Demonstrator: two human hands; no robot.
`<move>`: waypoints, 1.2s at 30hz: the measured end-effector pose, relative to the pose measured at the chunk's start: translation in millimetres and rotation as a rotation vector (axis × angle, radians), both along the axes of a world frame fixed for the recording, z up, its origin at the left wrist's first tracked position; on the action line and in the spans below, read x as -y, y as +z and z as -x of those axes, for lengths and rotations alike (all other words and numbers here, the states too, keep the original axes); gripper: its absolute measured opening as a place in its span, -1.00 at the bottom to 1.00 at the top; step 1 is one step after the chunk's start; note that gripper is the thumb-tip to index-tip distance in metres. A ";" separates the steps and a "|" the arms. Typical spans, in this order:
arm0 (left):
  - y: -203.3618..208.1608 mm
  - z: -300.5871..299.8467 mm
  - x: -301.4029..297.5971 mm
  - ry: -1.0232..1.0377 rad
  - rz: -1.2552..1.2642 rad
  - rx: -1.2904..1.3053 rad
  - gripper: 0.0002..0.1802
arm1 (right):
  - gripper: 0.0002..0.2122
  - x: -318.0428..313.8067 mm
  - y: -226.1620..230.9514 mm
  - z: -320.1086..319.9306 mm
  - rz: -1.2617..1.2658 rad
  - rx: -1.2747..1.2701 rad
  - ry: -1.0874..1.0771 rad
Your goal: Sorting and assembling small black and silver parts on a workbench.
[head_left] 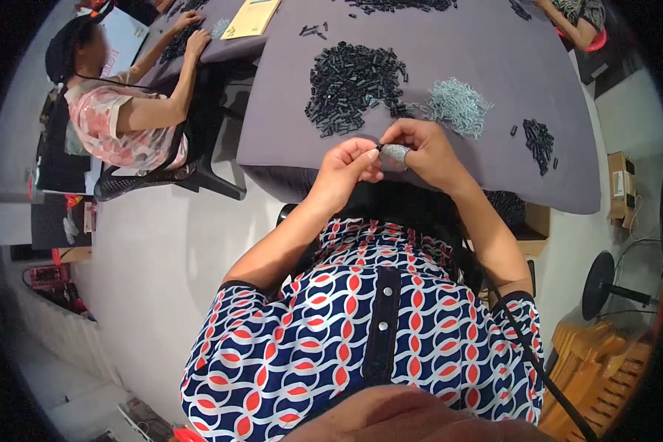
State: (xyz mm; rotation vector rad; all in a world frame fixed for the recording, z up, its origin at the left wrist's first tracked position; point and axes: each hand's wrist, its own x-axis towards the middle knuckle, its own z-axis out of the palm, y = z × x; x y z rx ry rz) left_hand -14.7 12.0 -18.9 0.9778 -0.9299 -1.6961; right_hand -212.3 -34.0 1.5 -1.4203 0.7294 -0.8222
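Left grip (341, 169) and right grip (431, 152) meet upper centre of frame, fingertips pinched on black part (380, 147); forearms (287, 241) slant inward from below.

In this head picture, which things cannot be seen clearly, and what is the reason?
All in the head view:
1) Small black piece: mostly covered by the left hand and right hand.
2) Pale grey pieces: too small to tell each shape.
3) Cardboard box: partly hidden by the right forearm and tabletop.
4) Far black pile: cut by the upper edge.
5) Co-worker, upper right: head cut off by the same edge.
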 end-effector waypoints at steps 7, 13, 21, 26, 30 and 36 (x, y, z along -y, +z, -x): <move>-1.2 6.6 3.9 -0.027 0.002 0.014 -0.87 | -0.73 -13.9 9.2 7.1 0.386 -0.288 -0.123; 4.2 7.1 3.3 0.010 -0.046 0.021 -0.87 | -0.80 -0.2 -21.2 12.8 0.312 0.023 -0.240; -0.9 2.7 4.4 -0.005 -0.027 -0.015 -0.88 | -0.88 -0.9 -6.3 8.9 -0.148 0.116 -0.029; 1.2 1.7 4.2 0.001 -0.037 -0.021 -0.88 | -0.89 1.0 -10.1 7.1 -0.139 0.152 0.017; 3.9 2.0 2.6 -0.003 -0.032 -0.001 -0.88 | -0.88 0.7 -10.7 6.7 -0.140 0.148 0.008; 2.9 1.0 1.3 -0.033 -0.083 -0.008 -0.88 | -0.88 1.0 -9.8 9.3 -0.080 0.049 0.034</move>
